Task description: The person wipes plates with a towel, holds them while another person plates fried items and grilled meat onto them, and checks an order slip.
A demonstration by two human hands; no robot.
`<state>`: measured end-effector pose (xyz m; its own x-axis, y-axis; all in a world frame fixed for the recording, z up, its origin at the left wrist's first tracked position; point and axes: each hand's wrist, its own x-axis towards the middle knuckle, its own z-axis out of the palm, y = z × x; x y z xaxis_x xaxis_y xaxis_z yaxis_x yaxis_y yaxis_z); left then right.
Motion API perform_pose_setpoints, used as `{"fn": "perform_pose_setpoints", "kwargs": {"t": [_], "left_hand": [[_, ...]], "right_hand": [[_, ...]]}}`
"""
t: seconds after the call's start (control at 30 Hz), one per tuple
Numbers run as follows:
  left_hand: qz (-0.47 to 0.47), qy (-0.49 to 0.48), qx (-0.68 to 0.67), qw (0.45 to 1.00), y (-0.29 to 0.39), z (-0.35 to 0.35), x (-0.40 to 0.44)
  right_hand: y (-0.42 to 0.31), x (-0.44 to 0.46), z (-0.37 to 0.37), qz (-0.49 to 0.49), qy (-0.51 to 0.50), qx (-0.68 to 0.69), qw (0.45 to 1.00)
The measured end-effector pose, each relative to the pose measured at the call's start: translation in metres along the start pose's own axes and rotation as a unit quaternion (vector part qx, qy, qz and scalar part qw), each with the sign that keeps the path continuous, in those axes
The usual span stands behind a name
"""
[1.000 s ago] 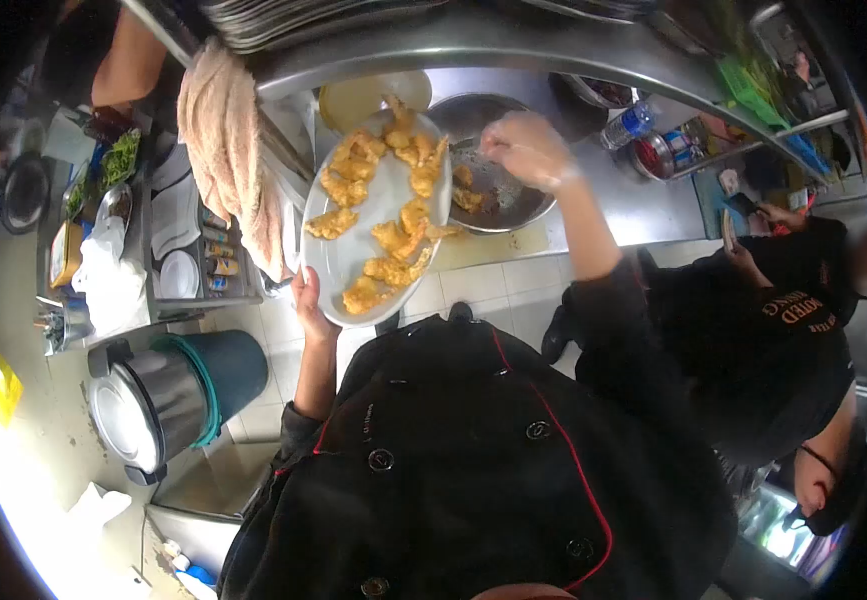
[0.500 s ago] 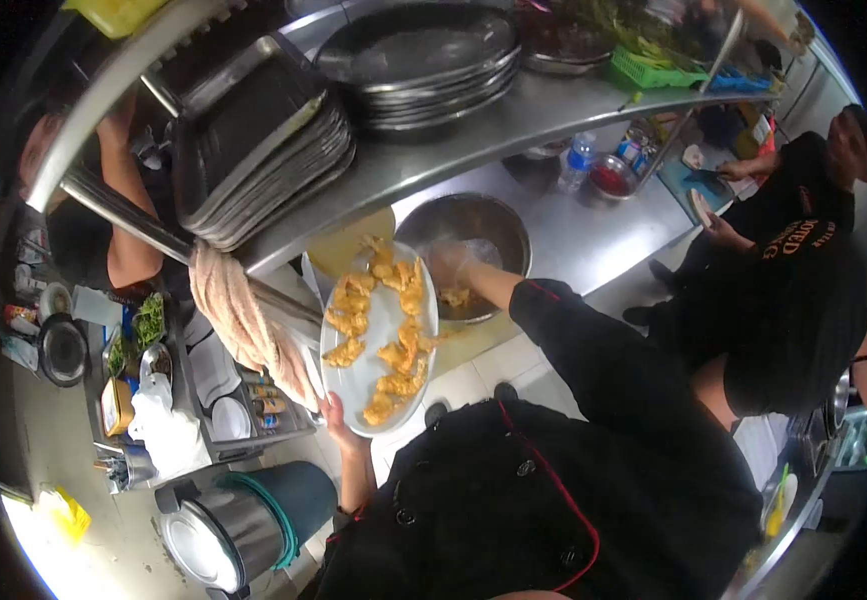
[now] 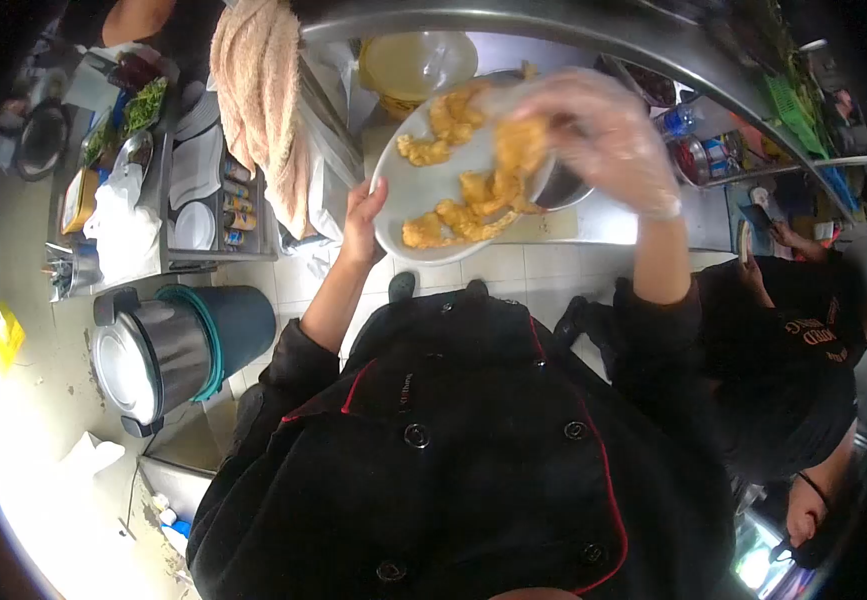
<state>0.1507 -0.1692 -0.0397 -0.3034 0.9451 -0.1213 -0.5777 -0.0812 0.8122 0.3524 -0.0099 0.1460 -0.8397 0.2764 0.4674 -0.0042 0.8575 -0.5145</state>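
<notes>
plainly, the left hand [image 3: 361, 225] pinches the plate [image 3: 425, 188] by its left edge. at the right edge, the right hand [image 3: 613, 135] blurs beside fried pieces [image 3: 521, 148], grip impossible to tell.

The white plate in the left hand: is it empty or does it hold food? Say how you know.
Not empty: golden fried pieces lie on the white plate, with bare surface showing between them.

The scene is viewed from a single head-worn camera, faced forward and steeply down; the wearer's dark jacket [image 3: 483, 470] is framed closest, the plate [image 3: 428, 188] and steel tabletop [image 3: 705, 215] beyond, within a round, dark-edged wide-angle field.
</notes>
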Motion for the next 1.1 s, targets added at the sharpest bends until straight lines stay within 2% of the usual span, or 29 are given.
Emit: {"fn": "perform_pose_setpoints", "kwargs": {"t": [0.1,0.17,0.2,0.3,0.4,0.5,0.6,0.7,0.8,0.87,0.93,1.03,1.1], "left_hand": [[0.0,-0.027,-0.014,1.0,-0.007,0.008,0.001],[0.031,-0.063,-0.042,0.997,-0.018,0.004,0.002],[0.005,-0.046,-0.032,0.998,-0.015,0.01,0.002],[-0.006,0.017,-0.024,1.0,-0.007,0.029,-0.01],[0.001,-0.063,-0.077,0.995,-0.02,0.014,-0.007],[-0.015,-0.036,-0.058,0.998,-0.019,0.013,-0.012],[0.0,-0.031,-0.065,0.997,-0.015,0.018,-0.013],[0.008,-0.037,-0.02,0.999,-0.014,0.011,-0.01],[0.027,-0.035,-0.036,0.998,-0.012,0.015,-0.009],[0.031,-0.027,-0.039,0.998,-0.013,0.016,-0.008],[0.033,-0.015,-0.038,0.999,-0.012,0.017,-0.01],[0.031,0.004,-0.024,0.999,-0.007,0.016,-0.011],[0.032,0.004,-0.027,0.999,-0.008,0.014,-0.01]], "right_hand": [[0.002,0.023,0.044,-0.133,-0.112,-0.018,0.985],[0.016,0.027,0.072,-0.146,-0.189,0.009,0.971],[0.018,0.029,0.079,-0.152,-0.228,0.023,0.961],[0.017,0.03,0.085,-0.133,-0.253,-0.017,0.958],[0.019,0.022,0.095,-0.151,-0.121,-0.114,0.974],[0.016,0.018,0.09,-0.097,-0.1,-0.156,0.978],[0.007,0.008,0.065,-0.084,-0.042,-0.135,0.986],[-0.008,-0.008,0.043,-0.012,-0.161,-0.161,0.974],[-0.013,-0.026,0.039,-0.046,-0.128,-0.144,0.98],[-0.011,-0.032,0.016,0.092,-0.063,-0.171,0.979],[-0.008,-0.039,-0.007,0.225,0.005,-0.193,0.955],[-0.003,-0.046,-0.02,0.223,-0.049,-0.273,0.934],[-0.008,-0.055,-0.013,0.254,-0.083,-0.222,0.938]]}}
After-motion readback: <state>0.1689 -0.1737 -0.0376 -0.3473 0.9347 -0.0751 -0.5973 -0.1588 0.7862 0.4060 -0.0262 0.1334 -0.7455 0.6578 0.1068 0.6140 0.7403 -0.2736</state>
